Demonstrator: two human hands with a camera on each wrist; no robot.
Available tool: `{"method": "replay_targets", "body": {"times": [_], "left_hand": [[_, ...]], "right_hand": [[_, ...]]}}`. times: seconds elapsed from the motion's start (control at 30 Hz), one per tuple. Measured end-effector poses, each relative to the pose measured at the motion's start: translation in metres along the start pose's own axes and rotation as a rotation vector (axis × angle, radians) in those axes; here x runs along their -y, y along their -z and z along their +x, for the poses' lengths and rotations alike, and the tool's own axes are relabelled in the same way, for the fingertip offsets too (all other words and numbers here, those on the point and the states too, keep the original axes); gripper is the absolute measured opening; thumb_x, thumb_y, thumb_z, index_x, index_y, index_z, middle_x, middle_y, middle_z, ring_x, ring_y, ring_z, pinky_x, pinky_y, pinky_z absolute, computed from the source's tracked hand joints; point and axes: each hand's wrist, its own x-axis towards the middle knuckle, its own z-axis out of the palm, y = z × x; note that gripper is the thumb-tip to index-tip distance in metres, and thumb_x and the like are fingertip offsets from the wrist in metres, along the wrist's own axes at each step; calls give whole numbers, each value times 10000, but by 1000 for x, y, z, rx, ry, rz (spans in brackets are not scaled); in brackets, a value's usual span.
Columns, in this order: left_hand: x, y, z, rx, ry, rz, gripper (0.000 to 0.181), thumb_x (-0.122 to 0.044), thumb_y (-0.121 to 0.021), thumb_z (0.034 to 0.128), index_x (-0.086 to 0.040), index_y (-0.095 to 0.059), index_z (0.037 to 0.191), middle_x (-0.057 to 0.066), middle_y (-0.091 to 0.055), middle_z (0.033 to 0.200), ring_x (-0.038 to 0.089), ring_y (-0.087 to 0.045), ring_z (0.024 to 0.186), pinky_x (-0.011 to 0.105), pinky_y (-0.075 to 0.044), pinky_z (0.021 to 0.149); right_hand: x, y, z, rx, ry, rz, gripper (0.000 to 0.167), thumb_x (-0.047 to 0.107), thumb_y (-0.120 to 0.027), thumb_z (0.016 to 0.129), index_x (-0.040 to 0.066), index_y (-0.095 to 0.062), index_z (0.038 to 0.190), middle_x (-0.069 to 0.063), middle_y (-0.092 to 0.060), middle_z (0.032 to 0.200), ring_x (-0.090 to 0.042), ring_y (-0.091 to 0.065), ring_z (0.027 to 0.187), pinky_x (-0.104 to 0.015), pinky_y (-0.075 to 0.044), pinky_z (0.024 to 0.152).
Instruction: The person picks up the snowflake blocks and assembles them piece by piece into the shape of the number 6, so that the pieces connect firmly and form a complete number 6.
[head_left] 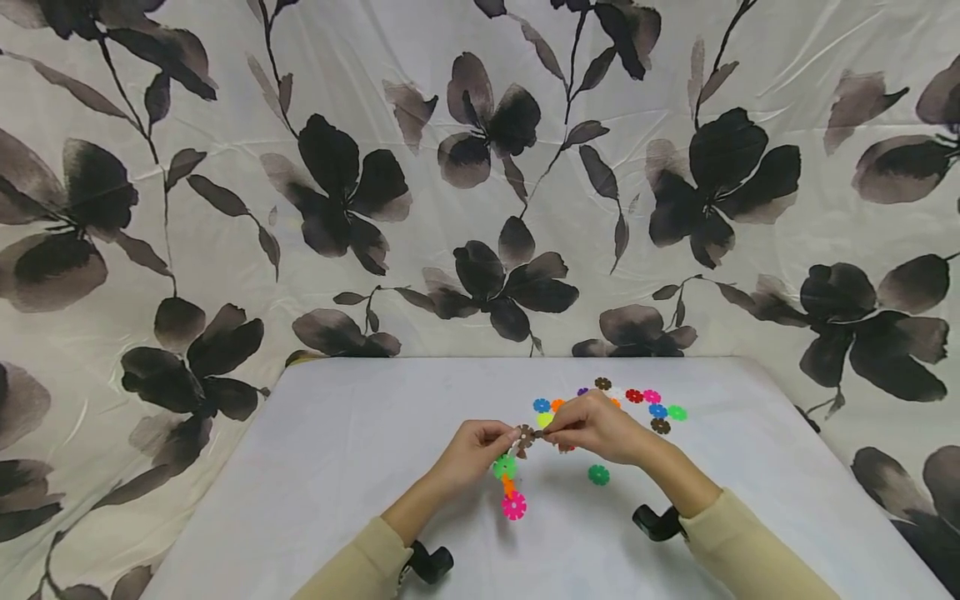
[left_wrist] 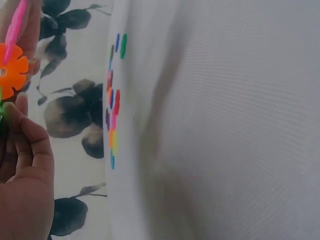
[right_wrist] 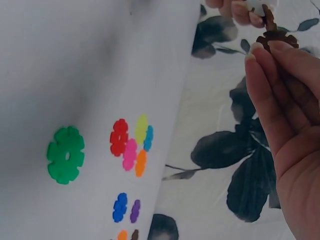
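Head view: L hand (head_left: 476,450) pinches a chain of flower-shaped plastic discs above the white table (head_left: 337,467): brown disc (head_left: 526,435) at top, bright green disc (head_left: 505,467), orange disc (head_left: 508,486) and hot pink disc (head_left: 513,506) hanging lower. R hand (head_left: 600,425) grips 2nd brown disc (head_left: 539,434), touching the chain; whether fully slotted, I cannot tell. Dark green disc (head_left: 598,475) lies loose nr R hand, other multicol. loose discs (head_left: 634,396) farther back.

Left wrist view: orange disc & hot pink disc stick up beyond L hand's curled fingers; bright green disc is partly cut off.

Right wrist view: R thumb + fingers pinch 2nd brown disc, L fingertips are just beside it; dark green disc lies apart from the red, yellow, pink, orange & blue group
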Motion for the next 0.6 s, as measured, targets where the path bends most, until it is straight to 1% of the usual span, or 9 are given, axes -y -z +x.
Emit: {"method": "replay_targets", "body": {"times": [0.07,0.17,0.23,0.3,0.37,0.47,0.53,0.6], "left_hand": [[0,1,0,11,5,0,214,-149,-628,1030,17,-754,1080,140,-767,965,142,-711,924,227,-555,857],[-1,1,1,27,8,1,217,-153,-631,1030,20,-753,1079,122,-767,953,137,-707,895,213,-553,810],[-2,1,1,29,9,10,210,-151,-637,1026,16,-756,1072,109,-765,935,127,-698,880,212,-548,786],[-2,2,1,23,10,18,207,-144,-634,1027,16,-757,1071,116,-765,938,122,-700,879,214,-551,789],[-2,2,-1,26,17,11,199,-133,-637,1024,19,-755,1071,148,-763,959,116,-704,882,220,-559,806],[-2,3,-3,46,27,-2,199,-122,-633,1025,30,-749,1079,193,-753,998,108,-706,888,233,-567,837],[-3,4,-4,62,36,-7,200,-121,-632,1026,31,-747,1087,192,-753,1010,125,-708,903,242,-569,856],[-3,6,-4,65,36,2,202,-123,-627,1029,29,-745,1091,161,-758,1004,182,-713,932,244,-566,860]], "right_hand": [[-1,1,1,9,4,7,104,0,-751,909,79,-807,948,44,-723,794,-195,-677,669,-285,-588,626],[-2,1,3,25,5,9,92,16,-758,908,85,-809,942,53,-724,791,-194,-673,664,-283,-581,613],[-2,1,5,32,4,11,81,33,-766,906,89,-812,943,60,-726,791,-189,-676,663,-285,-582,610],[-3,0,6,29,-6,16,76,46,-772,904,91,-814,949,63,-727,792,-183,-681,665,-292,-584,611],[-4,-2,6,20,-30,24,84,43,-776,900,102,-817,943,65,-725,784,-175,-686,667,-296,-587,616],[-7,-6,4,9,-84,22,75,71,-774,912,122,-817,947,73,-724,791,-147,-689,680,-298,-590,632],[-9,-8,1,13,-127,16,66,123,-777,923,137,-811,979,80,-726,810,-129,-689,696,-297,-594,653],[-11,-9,-2,19,-165,-1,116,197,-784,927,150,-800,1032,92,-731,852,-113,-685,729,-292,-597,688]]}}
